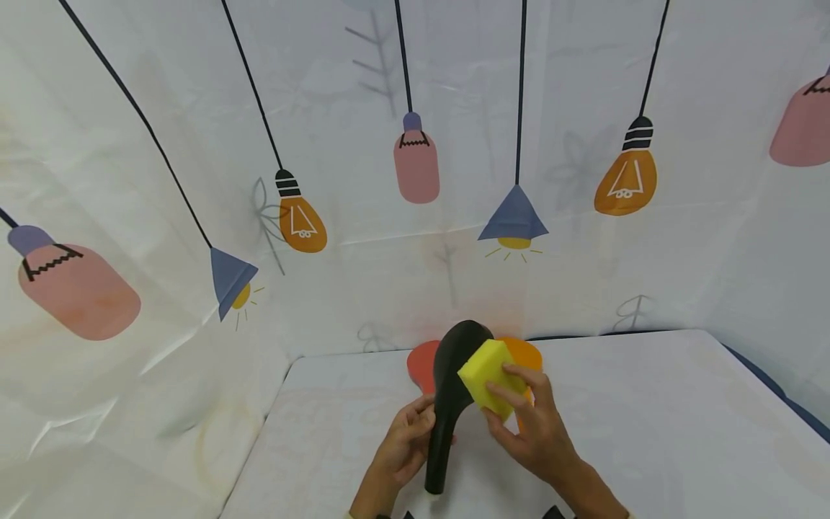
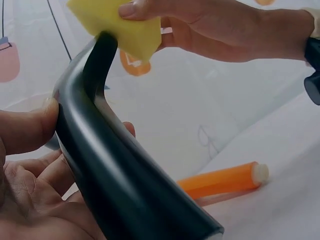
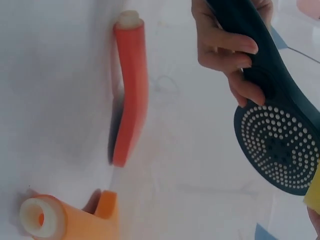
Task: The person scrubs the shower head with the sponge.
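Observation:
My left hand [image 1: 403, 445] grips a dark green shower head [image 1: 452, 364] by its handle, the thumb on one side and the fingers behind. It is held up over the table, round head at the top and handle end pointing down. In the right wrist view its spray face [image 3: 277, 145] shows many small pale nozzles. My right hand [image 1: 541, 436] pinches a yellow sponge [image 1: 483, 376] between thumb and fingers. The sponge overlaps the smooth back of the round head in the head view. In the left wrist view it is right at the head's edge.
Behind the dark one, a red shower head [image 3: 132, 75] and an orange shower head [image 3: 82, 220] lie on the white-covered table [image 1: 648, 418]. A white sheet [image 1: 363, 288] printed with hanging lamps stands along the back and left of the table.

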Available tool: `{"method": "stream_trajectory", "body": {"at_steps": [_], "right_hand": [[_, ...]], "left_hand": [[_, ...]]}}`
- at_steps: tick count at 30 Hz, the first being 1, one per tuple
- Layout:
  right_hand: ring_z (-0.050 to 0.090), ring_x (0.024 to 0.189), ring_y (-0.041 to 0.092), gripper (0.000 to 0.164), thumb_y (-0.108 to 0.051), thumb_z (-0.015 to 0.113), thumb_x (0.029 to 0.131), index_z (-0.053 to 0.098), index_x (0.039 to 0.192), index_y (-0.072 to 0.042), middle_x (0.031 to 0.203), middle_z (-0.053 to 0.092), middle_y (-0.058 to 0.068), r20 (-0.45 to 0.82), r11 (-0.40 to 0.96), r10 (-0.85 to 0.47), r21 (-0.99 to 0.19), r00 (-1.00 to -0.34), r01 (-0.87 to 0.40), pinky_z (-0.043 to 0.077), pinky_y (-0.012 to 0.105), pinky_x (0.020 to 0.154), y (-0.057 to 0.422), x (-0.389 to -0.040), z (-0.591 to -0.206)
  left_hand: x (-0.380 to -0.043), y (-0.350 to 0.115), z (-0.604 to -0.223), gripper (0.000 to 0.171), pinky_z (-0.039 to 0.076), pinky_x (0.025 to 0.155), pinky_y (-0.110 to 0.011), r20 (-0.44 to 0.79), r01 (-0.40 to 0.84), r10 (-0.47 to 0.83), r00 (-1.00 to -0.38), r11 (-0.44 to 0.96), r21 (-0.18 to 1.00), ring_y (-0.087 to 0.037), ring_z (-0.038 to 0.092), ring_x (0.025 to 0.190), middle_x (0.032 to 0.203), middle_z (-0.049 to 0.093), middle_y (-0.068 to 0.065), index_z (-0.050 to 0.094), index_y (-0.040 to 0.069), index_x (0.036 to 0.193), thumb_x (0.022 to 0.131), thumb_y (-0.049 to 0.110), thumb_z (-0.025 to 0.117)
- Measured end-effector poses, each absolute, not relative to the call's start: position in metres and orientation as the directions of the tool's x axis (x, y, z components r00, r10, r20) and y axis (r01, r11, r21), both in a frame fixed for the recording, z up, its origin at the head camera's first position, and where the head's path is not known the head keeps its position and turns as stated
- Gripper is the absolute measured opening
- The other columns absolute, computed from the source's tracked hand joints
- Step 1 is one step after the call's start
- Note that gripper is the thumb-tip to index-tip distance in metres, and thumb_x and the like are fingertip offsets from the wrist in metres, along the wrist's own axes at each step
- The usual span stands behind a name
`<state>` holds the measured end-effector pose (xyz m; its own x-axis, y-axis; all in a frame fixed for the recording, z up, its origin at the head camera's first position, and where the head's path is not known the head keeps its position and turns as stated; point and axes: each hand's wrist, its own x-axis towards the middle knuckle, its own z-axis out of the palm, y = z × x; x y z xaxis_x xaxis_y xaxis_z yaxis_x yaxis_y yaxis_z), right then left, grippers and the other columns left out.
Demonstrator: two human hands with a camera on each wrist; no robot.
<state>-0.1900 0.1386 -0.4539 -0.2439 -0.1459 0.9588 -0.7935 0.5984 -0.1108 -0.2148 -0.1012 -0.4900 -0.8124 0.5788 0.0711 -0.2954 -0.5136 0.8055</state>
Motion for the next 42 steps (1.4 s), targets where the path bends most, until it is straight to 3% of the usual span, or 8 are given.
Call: {"method": "stream_trajectory", "body": {"at_steps": [15,20,23,26,30,34,37,42], "right_hand": [[0.049,0.122,0.017,0.052,-0.041,0.056,0.099,0.057,0.12,0.007,0.13,0.05,0.029,0.926,0.506,-0.019,-0.316,-0.376,-0.803,0.042,0.009,0.101,0.158,-0.191,-0.441],[0.049,0.122,0.013,0.042,-0.015,0.068,0.089,0.056,0.123,0.007,0.132,0.049,0.028,0.909,0.492,-0.006,-0.36,-0.416,-0.793,0.042,0.01,0.102,0.165,-0.191,-0.439],[0.05,0.12,0.013,0.05,0.002,0.07,0.076,0.055,0.123,0.007,0.133,0.048,0.028,0.898,0.487,0.002,-0.386,-0.441,-0.784,0.042,0.011,0.102,0.168,-0.191,-0.437],[0.05,0.12,0.012,0.055,0.011,0.069,0.07,0.055,0.124,0.008,0.133,0.048,0.027,0.892,0.467,0.014,-0.405,-0.451,-0.786,0.042,0.012,0.103,0.171,-0.191,-0.434],[0.051,0.123,0.008,0.059,0.017,0.068,0.071,0.054,0.127,0.007,0.135,0.048,0.024,0.879,0.437,0.028,-0.439,-0.476,-0.785,0.042,0.014,0.104,0.173,-0.19,-0.43],[0.05,0.124,0.007,0.06,0.018,0.068,0.076,0.052,0.132,0.004,0.139,0.046,0.02,0.838,0.419,0.038,-0.507,-0.544,-0.753,0.042,0.013,0.104,0.173,-0.187,-0.428],[0.049,0.124,0.005,0.059,0.015,0.068,0.08,0.05,0.134,0.001,0.14,0.045,0.018,0.801,0.43,0.037,-0.553,-0.598,-0.714,0.042,0.011,0.104,0.171,-0.184,-0.428],[0.047,0.121,0.002,0.058,0.011,0.068,0.083,0.048,0.137,-0.002,0.14,0.044,0.019,0.781,0.462,0.029,-0.564,-0.623,-0.685,0.042,0.008,0.101,0.167,-0.182,-0.428]], "left_hand": [[-0.216,-0.101,-0.493,0.034,0.055,0.096,-0.039,0.128,-0.218,0.598,-0.791,-0.47,0.855,-0.012,0.065,0.108,0.125,0.067,-0.001,0.054,0.011,0.132,0.1,0.002,0.053],[-0.216,-0.1,-0.495,0.033,0.055,0.095,-0.038,0.135,-0.201,0.616,-0.776,-0.445,0.873,-0.011,0.064,0.108,0.122,0.068,0.001,0.056,0.013,0.131,0.099,0.003,0.055],[-0.215,-0.1,-0.495,0.034,0.055,0.095,-0.036,0.135,-0.198,0.629,-0.765,-0.43,0.881,-0.012,0.064,0.107,0.121,0.069,0.001,0.056,0.013,0.131,0.098,0.005,0.057],[-0.215,-0.1,-0.494,0.035,0.054,0.096,-0.036,0.131,-0.192,0.646,-0.752,-0.405,0.894,-0.013,0.064,0.108,0.121,0.069,0.0,0.056,0.012,0.132,0.098,0.008,0.06],[-0.216,-0.1,-0.494,0.036,0.053,0.096,-0.037,0.146,-0.167,0.662,-0.735,-0.386,0.907,-0.015,0.064,0.109,0.123,0.068,-0.001,0.056,0.012,0.134,0.098,0.012,0.061],[-0.216,-0.1,-0.496,0.036,0.054,0.095,-0.035,0.204,-0.12,0.651,-0.731,-0.418,0.9,-0.014,0.064,0.108,0.123,0.068,-0.001,0.056,0.012,0.135,0.099,0.01,0.058],[-0.216,-0.1,-0.497,0.036,0.055,0.094,-0.035,0.248,-0.083,0.624,-0.741,-0.451,0.889,-0.013,0.064,0.108,0.122,0.069,-0.001,0.056,0.01,0.135,0.099,0.006,0.055],[-0.217,-0.099,-0.496,0.035,0.055,0.092,-0.034,0.259,-0.063,0.587,-0.767,-0.47,0.88,-0.014,0.063,0.108,0.121,0.069,-0.001,0.055,0.01,0.133,0.098,0.003,0.055]]}}
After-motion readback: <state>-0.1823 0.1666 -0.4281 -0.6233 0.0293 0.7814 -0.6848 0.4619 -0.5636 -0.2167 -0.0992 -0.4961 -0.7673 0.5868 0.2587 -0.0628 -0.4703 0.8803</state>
